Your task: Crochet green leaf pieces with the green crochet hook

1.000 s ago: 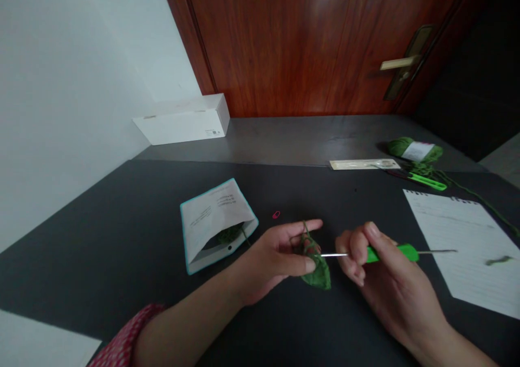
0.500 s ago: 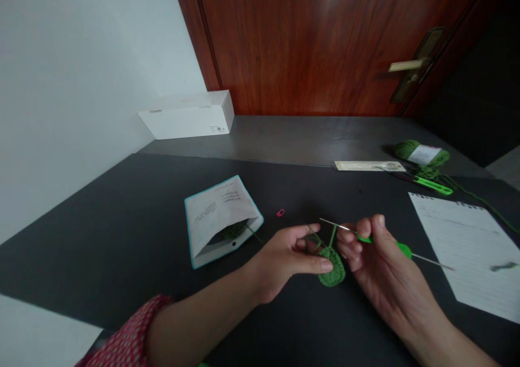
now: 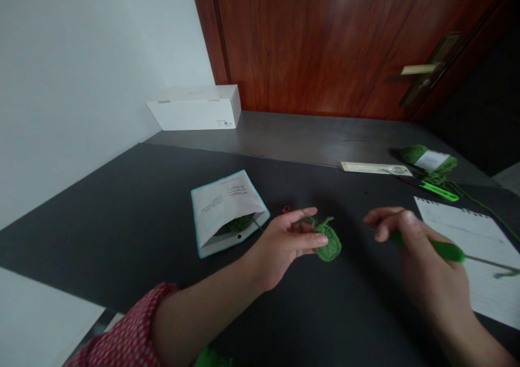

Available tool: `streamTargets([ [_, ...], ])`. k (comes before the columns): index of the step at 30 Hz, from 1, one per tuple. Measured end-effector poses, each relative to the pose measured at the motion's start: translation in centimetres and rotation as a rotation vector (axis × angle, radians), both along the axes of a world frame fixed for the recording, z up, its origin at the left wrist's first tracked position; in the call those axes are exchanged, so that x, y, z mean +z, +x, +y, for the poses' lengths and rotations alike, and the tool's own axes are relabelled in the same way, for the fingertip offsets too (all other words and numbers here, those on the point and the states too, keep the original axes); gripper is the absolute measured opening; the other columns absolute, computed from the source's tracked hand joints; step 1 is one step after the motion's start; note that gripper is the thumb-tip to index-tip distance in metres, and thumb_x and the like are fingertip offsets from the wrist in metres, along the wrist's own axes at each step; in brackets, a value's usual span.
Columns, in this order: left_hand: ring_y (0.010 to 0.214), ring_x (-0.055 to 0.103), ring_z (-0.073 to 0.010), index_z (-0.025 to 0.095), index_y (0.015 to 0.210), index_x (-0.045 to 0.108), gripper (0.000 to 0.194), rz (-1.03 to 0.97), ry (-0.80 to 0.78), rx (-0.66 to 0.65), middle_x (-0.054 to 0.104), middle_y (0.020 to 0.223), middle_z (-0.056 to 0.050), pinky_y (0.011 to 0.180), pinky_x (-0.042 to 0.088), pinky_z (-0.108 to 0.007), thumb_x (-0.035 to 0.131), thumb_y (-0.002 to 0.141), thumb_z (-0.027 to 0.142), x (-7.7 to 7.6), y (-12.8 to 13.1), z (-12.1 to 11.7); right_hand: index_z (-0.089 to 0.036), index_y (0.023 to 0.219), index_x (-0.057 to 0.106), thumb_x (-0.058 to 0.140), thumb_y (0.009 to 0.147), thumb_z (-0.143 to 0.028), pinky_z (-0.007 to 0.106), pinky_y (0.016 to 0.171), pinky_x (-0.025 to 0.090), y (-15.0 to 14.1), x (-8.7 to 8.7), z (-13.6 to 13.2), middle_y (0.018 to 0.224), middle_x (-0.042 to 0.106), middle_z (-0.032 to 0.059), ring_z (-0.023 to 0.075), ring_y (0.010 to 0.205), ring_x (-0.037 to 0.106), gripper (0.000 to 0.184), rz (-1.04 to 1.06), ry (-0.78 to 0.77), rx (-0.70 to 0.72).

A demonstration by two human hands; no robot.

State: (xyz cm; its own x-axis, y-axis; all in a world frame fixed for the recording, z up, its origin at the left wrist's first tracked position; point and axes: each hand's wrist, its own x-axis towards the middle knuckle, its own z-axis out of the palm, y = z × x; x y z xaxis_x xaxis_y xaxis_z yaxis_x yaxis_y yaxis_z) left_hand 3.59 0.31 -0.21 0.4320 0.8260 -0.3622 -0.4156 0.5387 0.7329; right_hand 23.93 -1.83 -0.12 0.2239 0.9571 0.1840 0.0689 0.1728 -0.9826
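The left hand [image 3: 280,245] is pinching a small oval crocheted disc [image 3: 330,243] of tight, nubbly green yarn, with the thumb and fingertips closing on its near edge. A thin strand of yarn [image 3: 307,216] is curving away from the disc across the fingers. The disc is sitting just beyond the fingertips over the matte black tabletop [image 3: 101,237], though whether it is touching that surface I cannot tell. To the right and apart from it, the right hand [image 3: 426,253] is gripping a crochet hook [image 3: 447,250] with a chunky green handle and a slim metal shaft, its fingers curled around the handle and slightly blurred. Left of the disc, a white paper pouch [image 3: 223,207] with a teal edge is lying flat, its open mouth showing a knobbly green crocheted piece [image 3: 239,223]. A tiny pink stitch marker [image 3: 286,209] is lying just beyond the left fingertips. Farther right, a spiral-topped notepad [image 3: 479,237] is resting on the tabletop, while a soft ball of green yarn [image 3: 428,160] with a white paper band is lying beside scissors [image 3: 441,191] with bright green handles. A narrow cream paper packet [image 3: 376,168] is lying flat just left of them.
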Motion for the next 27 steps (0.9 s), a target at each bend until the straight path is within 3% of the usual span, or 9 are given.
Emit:
streamTargets([
  [3,0.083,0.064,-0.0153,0.010,0.122,0.056,0.057,-0.136,-0.020,0.064,0.067,0.086,-0.003,0.086,0.045,-0.034,0.075,0.069,0.004,0.2,0.1,0.0,-0.023,0.075,0.067,0.058,0.089,-0.050,0.030,0.062,0.040,-0.7,-0.3,-0.4,0.078,0.065,0.0037,0.0182,0.067,0.055,0.032,-0.112,-0.086,0.083],
  [6,0.080,0.063,-0.0133,0.010,0.123,0.055,0.059,-0.186,0.033,0.113,0.067,0.084,-0.002,0.085,0.044,-0.031,0.077,0.068,0.005,0.2,0.3,-0.1,-0.021,0.087,0.066,0.054,0.091,-0.054,0.027,0.044,0.029,-2.0,-1.0,-0.7,0.069,0.062,0.0005,0.0078,0.040,0.034,0.035,0.052,-0.264,0.283],
  [11,0.077,0.061,-0.0114,0.012,0.128,0.053,0.067,-0.124,0.113,0.146,0.066,0.080,0.001,0.086,0.041,-0.030,0.079,0.066,0.007,0.1,0.3,-0.2,-0.018,0.072,0.061,0.079,0.072,-0.048,0.024,0.043,0.014,-3.2,-1.6,-0.8,0.054,0.041,-0.0063,0.0059,0.045,0.026,0.035,0.214,-0.450,0.346],
  [14,0.080,0.061,-0.0133,0.013,0.125,0.057,0.061,-0.093,0.110,0.134,0.066,0.082,0.000,0.087,0.042,-0.032,0.080,0.068,0.013,0.1,0.2,-0.1,-0.018,0.068,0.057,0.081,0.071,-0.045,0.024,0.045,0.012,-3.0,-1.5,-0.7,0.051,0.031,-0.0090,0.0059,0.046,0.021,0.036,0.231,-0.467,0.347],
  [18,0.085,0.061,-0.0155,0.011,0.120,0.062,0.052,-0.008,0.121,0.135,0.066,0.085,-0.003,0.088,0.043,-0.035,0.079,0.073,0.025,0.3,-0.2,0.4,-0.017,0.063,0.054,0.080,0.071,-0.042,0.024,0.044,0.012,-2.7,-1.2,-0.7,0.049,0.028,-0.0097,0.0056,0.047,0.017,0.037,0.284,-0.486,0.378],
  [27,0.078,0.061,-0.0143,0.016,0.126,0.062,0.065,0.198,0.248,0.000,0.066,0.077,0.000,0.086,0.043,-0.034,0.084,0.066,0.029,0.8,-1.0,1.2,-0.017,0.061,0.053,0.084,0.065,-0.034,0.023,0.042,0.010,-2.5,-0.6,-0.7,0.048,0.030,-0.0101,0.0051,0.046,0.014,0.035,0.354,-0.580,0.411],
])
